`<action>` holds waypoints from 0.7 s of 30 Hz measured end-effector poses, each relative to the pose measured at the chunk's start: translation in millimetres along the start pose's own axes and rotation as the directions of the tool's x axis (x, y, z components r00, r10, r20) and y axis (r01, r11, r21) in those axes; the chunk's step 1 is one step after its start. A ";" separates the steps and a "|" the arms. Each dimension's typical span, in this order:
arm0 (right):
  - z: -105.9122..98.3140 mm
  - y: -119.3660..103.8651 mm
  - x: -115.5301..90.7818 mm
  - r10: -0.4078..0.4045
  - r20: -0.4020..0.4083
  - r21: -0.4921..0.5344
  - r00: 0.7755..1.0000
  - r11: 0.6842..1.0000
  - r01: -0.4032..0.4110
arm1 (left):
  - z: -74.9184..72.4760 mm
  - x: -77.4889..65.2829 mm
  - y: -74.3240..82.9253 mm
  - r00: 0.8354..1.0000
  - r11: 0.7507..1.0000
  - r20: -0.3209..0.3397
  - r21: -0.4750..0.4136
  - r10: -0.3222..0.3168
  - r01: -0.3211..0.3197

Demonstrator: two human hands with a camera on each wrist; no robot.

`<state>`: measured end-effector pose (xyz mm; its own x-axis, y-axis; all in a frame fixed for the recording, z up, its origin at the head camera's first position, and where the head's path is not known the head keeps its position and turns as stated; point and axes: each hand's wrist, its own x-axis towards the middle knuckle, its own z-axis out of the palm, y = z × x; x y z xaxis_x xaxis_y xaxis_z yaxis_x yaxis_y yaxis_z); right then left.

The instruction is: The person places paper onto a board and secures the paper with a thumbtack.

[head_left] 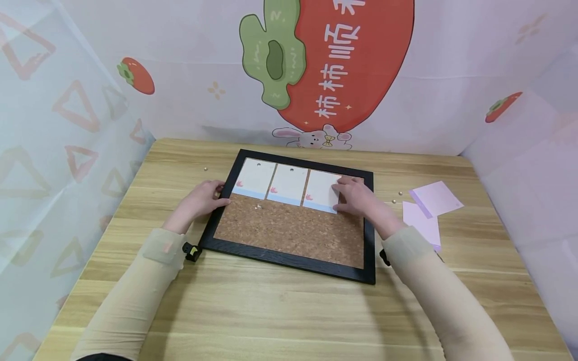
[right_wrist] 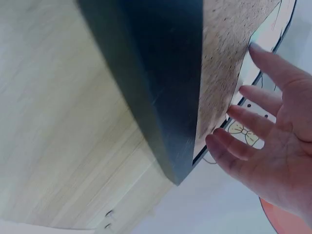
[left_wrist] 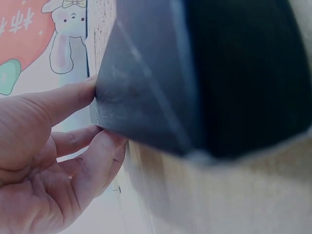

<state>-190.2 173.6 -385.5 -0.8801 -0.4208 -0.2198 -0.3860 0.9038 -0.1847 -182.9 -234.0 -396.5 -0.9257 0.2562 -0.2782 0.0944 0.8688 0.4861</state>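
Corkboard in a black frame lies askew on the wooden tabletop. Along its upper part, three white cards form a row: a left card, a middle card and a right card. One pin shows near the top of the left card, another at the top of the middle one. The right hand touches the right card at its right edge, thumb and fingers spread, the grip released. The left hand has its grip clasped on the frame's left side, thumb on top. Right of the board, two pink notes overlap beside small beads. Behind hangs a printed cloth.
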 end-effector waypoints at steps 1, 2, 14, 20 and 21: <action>0.1 1.0 -1.6 -0.006 0.007 0.002 1.000 1.000 0.006 | 0.0 0.0 -0.1 1.000 1.000 -0.001 0.000 0.003 -0.003; 0.4 1.9 -3.2 -0.014 0.011 0.002 1.000 1.000 0.014 | 0.0 0.1 -0.2 1.000 1.000 -0.002 0.000 0.004 -0.004; 7.2 9.9 -11.7 -0.081 0.029 0.008 0.996 0.997 0.080 | 0.7 0.4 -1.1 1.000 1.000 -0.001 -0.001 -0.011 0.011; 7.2 10.0 -11.0 -0.074 0.034 0.016 0.997 0.997 0.073 | 0.0 0.5 -0.8 1.000 1.000 0.001 0.002 -0.004 0.004; 7.6 10.0 -10.8 -0.073 0.030 0.018 0.997 0.997 0.072 | 0.0 0.7 -1.0 1.000 1.000 0.002 0.000 -0.004 0.004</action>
<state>-182.5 186.6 -392.2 -0.8409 -0.4878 -0.2346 -0.4436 0.8694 -0.2176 -183.6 -234.7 -397.2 -0.9254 0.2538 -0.2814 0.0911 0.8697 0.4850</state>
